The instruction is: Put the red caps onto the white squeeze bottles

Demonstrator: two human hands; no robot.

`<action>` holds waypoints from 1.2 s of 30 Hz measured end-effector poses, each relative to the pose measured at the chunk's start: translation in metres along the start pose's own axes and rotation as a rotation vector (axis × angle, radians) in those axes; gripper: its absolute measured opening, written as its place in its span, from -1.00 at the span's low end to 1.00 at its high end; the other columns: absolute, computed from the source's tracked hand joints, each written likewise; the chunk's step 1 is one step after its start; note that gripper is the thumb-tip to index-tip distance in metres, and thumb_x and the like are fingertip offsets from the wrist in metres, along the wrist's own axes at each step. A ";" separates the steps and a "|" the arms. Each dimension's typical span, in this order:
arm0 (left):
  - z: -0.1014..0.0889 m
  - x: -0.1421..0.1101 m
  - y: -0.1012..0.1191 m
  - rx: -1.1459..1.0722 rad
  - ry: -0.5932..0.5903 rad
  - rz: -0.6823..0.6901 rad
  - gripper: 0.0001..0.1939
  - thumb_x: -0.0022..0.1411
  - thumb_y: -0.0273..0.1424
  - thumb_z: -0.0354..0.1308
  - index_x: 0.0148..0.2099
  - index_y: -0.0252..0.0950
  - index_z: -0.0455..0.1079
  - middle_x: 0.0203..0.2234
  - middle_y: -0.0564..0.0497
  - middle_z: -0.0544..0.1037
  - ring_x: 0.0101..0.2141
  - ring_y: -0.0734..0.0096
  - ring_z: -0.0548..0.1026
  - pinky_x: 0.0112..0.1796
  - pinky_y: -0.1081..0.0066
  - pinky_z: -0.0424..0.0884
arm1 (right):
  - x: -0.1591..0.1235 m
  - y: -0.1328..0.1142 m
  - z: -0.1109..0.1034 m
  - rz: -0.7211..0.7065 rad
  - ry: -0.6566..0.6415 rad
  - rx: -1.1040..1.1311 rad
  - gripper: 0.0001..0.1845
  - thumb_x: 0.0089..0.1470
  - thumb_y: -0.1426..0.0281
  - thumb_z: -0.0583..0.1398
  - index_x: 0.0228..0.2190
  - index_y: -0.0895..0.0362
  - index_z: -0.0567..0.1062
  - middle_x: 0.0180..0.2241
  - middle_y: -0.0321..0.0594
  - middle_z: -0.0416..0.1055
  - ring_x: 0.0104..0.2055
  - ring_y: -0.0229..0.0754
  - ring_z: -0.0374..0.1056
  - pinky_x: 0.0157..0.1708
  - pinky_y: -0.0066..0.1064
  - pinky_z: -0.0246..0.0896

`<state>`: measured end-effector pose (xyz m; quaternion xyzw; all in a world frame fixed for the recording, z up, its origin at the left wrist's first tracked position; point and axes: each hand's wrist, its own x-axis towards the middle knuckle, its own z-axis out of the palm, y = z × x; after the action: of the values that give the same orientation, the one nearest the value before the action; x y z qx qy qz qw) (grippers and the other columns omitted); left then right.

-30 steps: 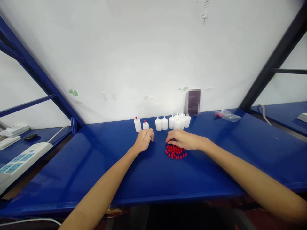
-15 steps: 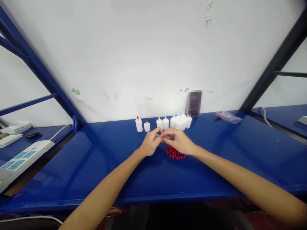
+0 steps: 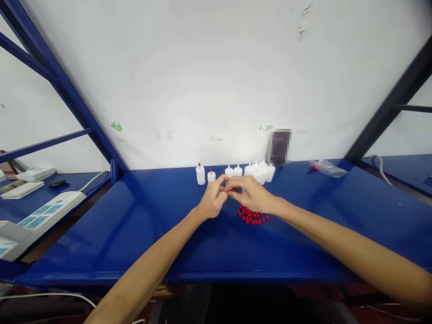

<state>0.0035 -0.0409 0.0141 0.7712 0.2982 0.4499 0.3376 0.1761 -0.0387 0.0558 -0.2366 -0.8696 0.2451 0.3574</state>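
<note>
My left hand (image 3: pixel 212 199) and my right hand (image 3: pixel 249 194) meet fingertip to fingertip above the blue table, both closed in a pinch. Whatever lies between the fingers is hidden or too small to name. Just below my right hand, many small red caps (image 3: pixel 254 218) are spread in a loose patch. Behind my left hand stand two white squeeze bottles with red tips, a taller-looking one (image 3: pixel 200 175) and one partly covered by the hand (image 3: pixel 211 176). Farther right are two white bottles with bare nozzles (image 3: pixel 238 170) and a cluster of several more (image 3: pixel 259 173).
A dark pixelated rectangle (image 3: pixel 280 147) leans against the white wall behind the cluster. Right of it lies a clear plastic bag (image 3: pixel 329 168) with something red inside. A white power strip (image 3: pixel 50 211) and a black mouse (image 3: pixel 56 183) are on the left. Blue frame posts (image 3: pixel 67 94) flank the table (image 3: pixel 151 243).
The view has shifted slightly, so the table and bottles appear farther right. My hands stay pinched together, with my fingers moved only slightly.
</note>
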 end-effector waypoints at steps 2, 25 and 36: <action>-0.002 -0.001 0.003 0.025 -0.004 0.021 -0.81 0.11 -0.45 -0.06 -0.18 -0.31 0.20 -0.67 0.21 0.18 -0.66 0.59 0.12 -0.58 0.53 -0.01 | 0.002 -0.003 -0.001 -0.009 0.004 0.006 -0.83 0.08 0.57 0.19 -0.41 0.15 0.58 -0.37 -0.23 0.53 -0.37 -0.25 0.44 -0.34 -0.42 0.31; -0.003 0.003 -0.029 -0.021 0.087 -0.148 -0.70 0.07 -0.49 -0.04 -0.09 -0.26 0.17 -0.72 0.25 0.26 -0.70 0.57 0.22 -0.63 0.60 0.12 | 0.001 0.030 0.025 0.211 0.034 0.220 -0.71 -0.02 0.54 0.20 -0.21 0.17 0.58 -0.38 -0.23 0.61 -0.29 -0.15 0.55 -0.19 -0.32 0.44; -0.011 0.007 -0.032 -0.150 0.447 -0.192 -0.69 0.31 -0.16 -0.16 -0.14 -0.27 0.25 -0.67 0.17 0.36 -0.74 0.57 0.21 -0.67 0.55 0.11 | 0.035 0.026 -0.003 0.311 0.130 0.172 -0.84 -0.04 0.41 0.29 -0.35 0.21 0.58 -0.47 -0.20 0.56 -0.41 -0.18 0.48 -0.33 -0.37 0.39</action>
<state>-0.0080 -0.0138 -0.0039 0.5933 0.4032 0.5960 0.3608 0.1626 0.0023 0.0598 -0.3519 -0.7736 0.3550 0.3896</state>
